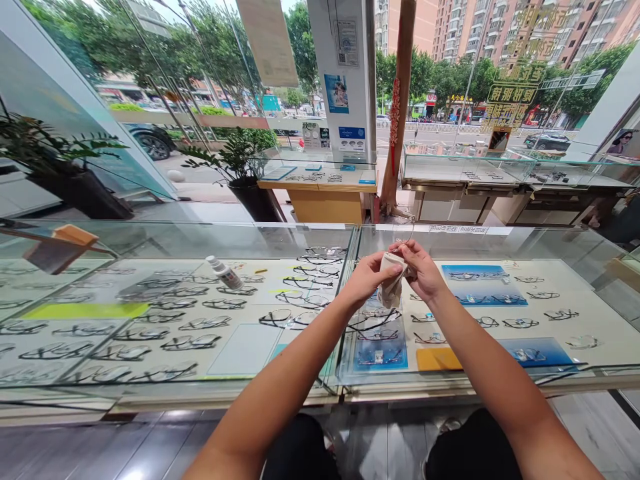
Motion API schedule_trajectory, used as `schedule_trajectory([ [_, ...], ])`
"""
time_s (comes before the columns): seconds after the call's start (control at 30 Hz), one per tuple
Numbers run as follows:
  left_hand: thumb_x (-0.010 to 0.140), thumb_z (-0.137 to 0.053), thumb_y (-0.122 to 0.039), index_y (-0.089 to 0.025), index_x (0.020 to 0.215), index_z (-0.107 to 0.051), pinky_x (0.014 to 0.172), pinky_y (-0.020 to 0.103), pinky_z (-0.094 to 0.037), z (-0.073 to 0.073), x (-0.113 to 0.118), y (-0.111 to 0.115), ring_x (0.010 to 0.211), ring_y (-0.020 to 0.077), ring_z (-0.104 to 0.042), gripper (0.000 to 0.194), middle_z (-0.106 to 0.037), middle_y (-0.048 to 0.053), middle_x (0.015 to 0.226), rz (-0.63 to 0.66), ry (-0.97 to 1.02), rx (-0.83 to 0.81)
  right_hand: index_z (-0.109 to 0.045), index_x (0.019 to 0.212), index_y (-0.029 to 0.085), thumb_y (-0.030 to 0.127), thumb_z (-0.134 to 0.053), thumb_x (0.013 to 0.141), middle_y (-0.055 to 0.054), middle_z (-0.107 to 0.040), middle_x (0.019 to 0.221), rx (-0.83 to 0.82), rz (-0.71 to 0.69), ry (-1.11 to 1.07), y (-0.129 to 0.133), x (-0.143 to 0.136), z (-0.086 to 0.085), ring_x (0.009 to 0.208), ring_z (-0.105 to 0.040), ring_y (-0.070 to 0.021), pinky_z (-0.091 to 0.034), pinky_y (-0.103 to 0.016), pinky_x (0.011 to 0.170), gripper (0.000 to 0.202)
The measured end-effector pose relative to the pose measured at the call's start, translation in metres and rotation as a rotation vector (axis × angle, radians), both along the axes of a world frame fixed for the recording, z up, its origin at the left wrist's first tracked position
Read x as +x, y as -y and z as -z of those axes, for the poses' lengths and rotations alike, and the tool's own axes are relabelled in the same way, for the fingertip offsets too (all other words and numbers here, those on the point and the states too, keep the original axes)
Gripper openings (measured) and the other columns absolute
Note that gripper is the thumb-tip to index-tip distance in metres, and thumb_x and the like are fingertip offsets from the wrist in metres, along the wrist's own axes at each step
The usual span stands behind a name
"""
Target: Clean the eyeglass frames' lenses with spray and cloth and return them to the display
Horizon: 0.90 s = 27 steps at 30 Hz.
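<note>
Above the glass display counter, my left hand (369,279) is closed on a pale, crumpled cleaning cloth (391,288) that hangs below the fingers. Close beside it, my right hand (423,268) pinches a thin-rimmed pair of eyeglasses (404,241), which stick up past the fingertips. Both hands meet at the cloth, and part of the glasses is hidden by fingers and cloth. To the left, a white bottle (225,272) stands tilted in the picture on the glass top.
Rows of eyeglass frames (191,342) lie inside the glass counter (175,235). An orange-brown block (439,359) sits near the front right, a wooden piece (63,247) at far left. Beyond are a potted plant (255,197), a wooden post (400,100) and more display cases (460,177).
</note>
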<state>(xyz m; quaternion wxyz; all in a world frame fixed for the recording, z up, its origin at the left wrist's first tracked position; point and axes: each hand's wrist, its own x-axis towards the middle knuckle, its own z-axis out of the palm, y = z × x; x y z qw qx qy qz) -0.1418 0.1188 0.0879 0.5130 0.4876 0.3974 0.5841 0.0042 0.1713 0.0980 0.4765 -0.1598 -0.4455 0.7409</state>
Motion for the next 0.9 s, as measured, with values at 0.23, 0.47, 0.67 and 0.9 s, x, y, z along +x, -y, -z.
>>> schedule_trajectory([
  [0.23,0.062,-0.099,-0.055,-0.017,0.108,-0.082,0.097,0.037,-0.05,0.0006,0.0,-0.0017,0.1,0.0226,-0.067,0.063,-0.078,0.008,0.102,0.053,0.034,0.008,-0.066,0.082,0.025,0.047,-0.101,0.063,0.003,-0.078,0.095,0.008,-0.02,-0.005,-0.0012,-0.0004,0.0017,0.081,-0.068,-0.0116,-0.058,-0.023,0.075,0.046],
  [0.47,0.067,-0.093,-0.061,-0.015,0.098,-0.082,0.081,0.032,-0.05,-0.0024,-0.0008,0.0032,0.082,0.0187,-0.063,0.057,-0.075,0.005,0.091,0.01,-0.087,0.0,-0.065,0.082,0.025,0.049,-0.101,0.063,0.002,-0.077,0.096,-0.004,-0.014,0.009,-0.0004,-0.0001,0.0017,0.083,-0.068,-0.0132,-0.057,-0.025,0.073,0.047],
  [0.67,0.064,-0.096,-0.056,-0.016,0.103,-0.081,0.085,0.032,-0.051,0.0024,-0.0021,-0.0013,0.091,0.0213,-0.065,0.057,-0.076,0.007,0.099,-0.08,-0.081,0.07,-0.066,0.082,0.025,0.047,-0.1,0.066,0.002,-0.078,0.096,0.016,-0.008,0.013,-0.0002,0.0003,0.0003,0.084,-0.068,-0.0132,-0.057,-0.024,0.074,0.043],
  [0.9,0.066,-0.097,-0.056,-0.015,0.12,-0.076,0.081,0.029,-0.049,0.0033,-0.0007,0.0006,0.087,0.0177,-0.064,0.071,-0.075,0.007,0.102,0.033,-0.02,0.061,-0.067,0.079,0.025,0.046,-0.102,0.061,0.003,-0.077,0.094,0.005,0.017,-0.021,-0.0014,-0.0008,0.001,0.082,-0.067,-0.0129,-0.058,-0.025,0.078,0.045],
])
